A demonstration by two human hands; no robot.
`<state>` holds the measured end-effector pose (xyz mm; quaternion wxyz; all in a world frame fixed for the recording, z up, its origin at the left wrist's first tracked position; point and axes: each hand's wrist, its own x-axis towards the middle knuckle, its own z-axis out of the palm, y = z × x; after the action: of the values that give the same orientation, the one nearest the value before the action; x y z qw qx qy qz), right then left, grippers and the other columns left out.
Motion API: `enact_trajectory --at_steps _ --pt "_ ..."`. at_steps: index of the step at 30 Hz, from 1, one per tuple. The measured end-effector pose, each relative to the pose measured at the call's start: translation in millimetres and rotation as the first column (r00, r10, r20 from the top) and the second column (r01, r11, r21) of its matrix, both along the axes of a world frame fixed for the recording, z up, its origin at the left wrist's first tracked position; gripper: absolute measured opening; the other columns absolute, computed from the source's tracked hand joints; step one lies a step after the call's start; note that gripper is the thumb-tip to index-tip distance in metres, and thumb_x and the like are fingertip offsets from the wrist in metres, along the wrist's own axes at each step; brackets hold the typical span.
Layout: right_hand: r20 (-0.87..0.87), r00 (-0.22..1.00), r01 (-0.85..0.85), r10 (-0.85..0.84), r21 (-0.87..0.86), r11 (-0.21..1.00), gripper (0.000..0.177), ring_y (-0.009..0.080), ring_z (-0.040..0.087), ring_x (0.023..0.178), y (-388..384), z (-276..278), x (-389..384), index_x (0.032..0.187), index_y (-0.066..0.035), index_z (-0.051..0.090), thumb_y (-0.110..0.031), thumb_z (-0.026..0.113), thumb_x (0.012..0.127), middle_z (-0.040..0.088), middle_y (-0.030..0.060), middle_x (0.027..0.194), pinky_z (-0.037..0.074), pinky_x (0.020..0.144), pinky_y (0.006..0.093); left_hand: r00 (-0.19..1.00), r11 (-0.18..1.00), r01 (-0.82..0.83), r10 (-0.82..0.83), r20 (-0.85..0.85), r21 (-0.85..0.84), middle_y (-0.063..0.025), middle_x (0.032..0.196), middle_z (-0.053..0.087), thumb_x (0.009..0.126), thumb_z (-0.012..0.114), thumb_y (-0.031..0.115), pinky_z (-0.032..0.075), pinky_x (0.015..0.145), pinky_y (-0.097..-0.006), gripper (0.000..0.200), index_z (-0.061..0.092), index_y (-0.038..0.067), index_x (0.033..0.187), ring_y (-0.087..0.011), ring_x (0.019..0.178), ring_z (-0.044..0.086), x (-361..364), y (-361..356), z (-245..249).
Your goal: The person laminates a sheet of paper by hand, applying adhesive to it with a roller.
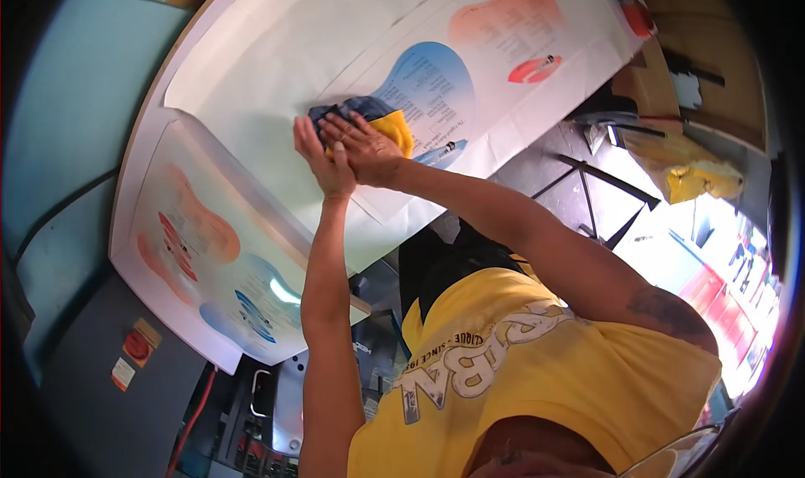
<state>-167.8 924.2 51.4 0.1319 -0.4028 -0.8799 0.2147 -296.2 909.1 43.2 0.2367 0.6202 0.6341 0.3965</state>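
Note:
My right hand (362,145) presses a bunched cloth (356,106), dark blue with a yellow part, against a white printed sheet (251,63). Its fingers lie across the top of the cloth. My left hand (325,161) is beside it at the cloth's left edge, touching the right hand, with its fingers stretched out. Under and beside the cloth, a blue rounded print (432,84) with small text shows on the sheet. An orange-red print (511,17) of similar shape is farther up to the right. The cloth's underside is hidden.
A clear film-like sheet (176,189) with red and blue prints lies at the lower left of the work surface. A dark cabinet with a red switch (138,345) stands beside it. A red cable (194,419) hangs below. Yellow plastic (700,183) is at the right.

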Motion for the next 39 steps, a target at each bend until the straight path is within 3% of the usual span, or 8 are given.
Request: enact_trajectory --at_steps 5,10,16,22,26,27,30,39 --pt "-0.107 0.992 0.074 -0.073 0.002 0.997 0.059 0.0295 0.032 0.153 -49.1 -1.6 -3.3 0.148 0.003 0.047 -0.025 0.054 0.097 0.040 0.0170 0.160 0.021 0.126 0.0516 0.990 0.998 0.011 -0.020 0.138 0.067 -0.0292 0.162 0.024 0.098 0.055 0.035 0.024 0.121 -0.0540 0.075 0.028 -0.003 0.158 -0.0446 0.149 0.025 -6.1 -5.1 4.0" --pt "-0.073 0.991 0.123 -0.115 0.122 0.985 0.046 0.0300 0.038 0.150 -98.1 -2.4 5.4 0.135 0.000 0.061 -0.025 0.057 0.097 0.046 0.0173 0.157 0.026 0.124 0.0528 0.982 0.997 -0.010 -0.005 0.187 0.078 -0.0276 0.160 0.029 0.101 0.053 0.042 0.028 0.119 -0.0519 0.074 0.032 -0.001 0.157 -0.0412 0.148 0.029 -14.1 -3.0 -9.0" --pt "-0.015 0.996 0.088 -0.087 0.130 0.988 0.051 0.0242 0.037 0.151 -114.2 -5.2 52.5 0.144 -0.008 0.055 -0.024 0.060 0.096 0.044 0.0082 0.160 0.024 0.125 0.0499 0.957 0.993 0.118 -0.109 -0.268 0.019 -0.0242 0.158 0.035 0.101 0.061 0.025 0.031 0.118 -0.0517 0.063 0.037 0.004 0.156 -0.0407 0.147 0.032 -0.4 -5.3 1.8" --pt "0.046 0.937 0.332 -0.346 0.191 0.924 0.061 0.0251 0.041 0.149 -50.2 -5.5 165.4 0.143 -0.011 0.056 -0.025 0.072 0.086 0.046 0.0081 0.158 0.031 0.121 0.0497 0.887 0.988 0.147 -0.150 -0.436 -0.040 -0.0226 0.160 0.032 0.100 0.060 0.021 0.031 0.119 -0.0506 0.062 0.037 0.005 0.156 -0.0399 0.149 0.030 6.0 -1.2 2.6" --pt "0.124 0.830 0.500 -0.544 0.267 0.824 0.071 0.0267 0.039 0.149 3.4 -15.4 270.2 0.147 -0.011 0.053 -0.021 0.075 0.080 0.044 0.0082 0.160 0.032 0.120 0.0532 0.877 0.987 0.152 -0.163 -0.453 -0.061 -0.0244 0.160 0.031 0.104 0.052 0.031 0.029 0.119 -0.0526 0.061 0.036 0.003 0.156 -0.0417 0.149 0.030 9.1 2.0 3.9" --pt "0.131 0.798 0.540 -0.589 0.280 0.794 0.071 0.0265 0.037 0.150 19.1 -18.4 299.0 0.148 -0.011 0.051 -0.019 0.074 0.081 0.043 0.0084 0.160 0.031 0.120 0.0540 0.879 0.988 0.140 -0.157 -0.450 -0.070 -0.0248 0.159 0.032 0.107 0.044 0.038 0.028 0.119 -0.0570 0.060 0.038 0.002 0.154 -0.0442 0.148 0.030 11.3 2.9 5.2" --pt "0.046 0.731 0.638 -0.681 0.308 0.706 0.070 0.0257 0.033 0.153 66.4 -27.6 380.9 0.152 -0.011 0.046 -0.016 0.070 0.086 0.042 0.0085 0.161 0.030 0.120 0.0557 0.859 0.984 0.165 -0.177 -0.481 -0.067 -0.0248 0.159 0.032 0.108 0.042 0.040 0.028 0.119 -0.0578 0.061 0.038 0.002 0.154 -0.0448 0.148 0.030 13.4 5.8 7.7" --pt "0.115 0.653 0.662 -0.749 0.394 0.638 0.059 0.0278 0.034 0.152 161.9 -42.3 529.3 0.151 -0.010 0.046 -0.012 0.059 0.094 0.041 0.0085 0.162 0.030 0.121 0.0542 0.827 0.978 0.163 -0.207 -0.522 -0.130 -0.0280 0.159 0.030 0.107 0.043 0.039 0.028 0.118 -0.0560 0.062 0.038 -0.002 0.153 -0.0446 0.148 0.030 23.2 10.8 12.3"
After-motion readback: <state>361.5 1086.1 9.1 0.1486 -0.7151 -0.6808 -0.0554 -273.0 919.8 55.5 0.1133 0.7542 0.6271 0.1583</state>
